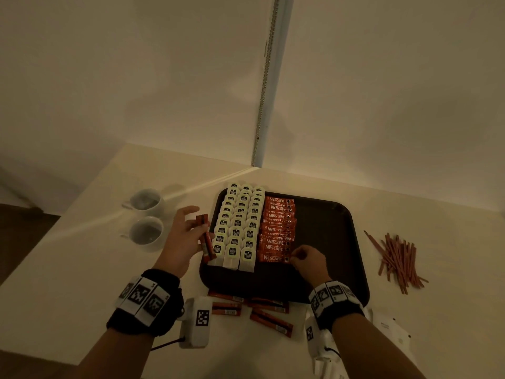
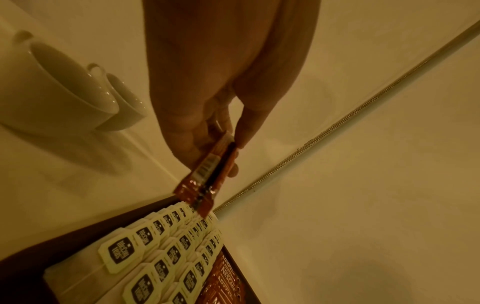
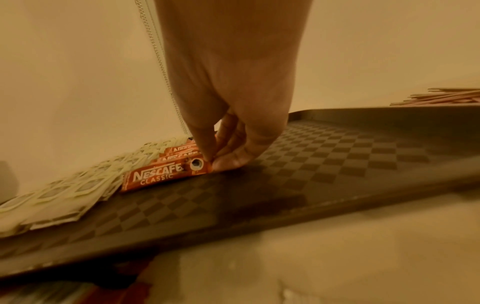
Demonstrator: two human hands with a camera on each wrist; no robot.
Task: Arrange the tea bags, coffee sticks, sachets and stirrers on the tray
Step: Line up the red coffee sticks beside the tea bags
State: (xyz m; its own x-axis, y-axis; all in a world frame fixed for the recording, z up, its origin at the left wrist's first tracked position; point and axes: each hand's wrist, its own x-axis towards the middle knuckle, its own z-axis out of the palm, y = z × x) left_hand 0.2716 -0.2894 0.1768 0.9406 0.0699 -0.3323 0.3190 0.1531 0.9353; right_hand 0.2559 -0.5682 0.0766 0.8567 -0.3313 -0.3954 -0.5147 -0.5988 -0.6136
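— At the tray's (image 1: 341, 242) near edge, which hand sets the next coffee stick?
— Right hand (image 1: 307, 259) pinches the nearest coffee stick (image 3: 166, 174), lying crosswise, closing the column beside the tea bags (image 1: 237, 228). Left hand (image 1: 181, 239) grips spare sticks (image 2: 210, 176) over the tray's left edge, their length pointing away

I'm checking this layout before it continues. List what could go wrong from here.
1. The right hand pinches the nearest coffee stick at its end; a nudge could skew the overlapped Nescafe column.
2. The left hand holds spare sticks over the tea bags; a dropped one might disturb the rows.
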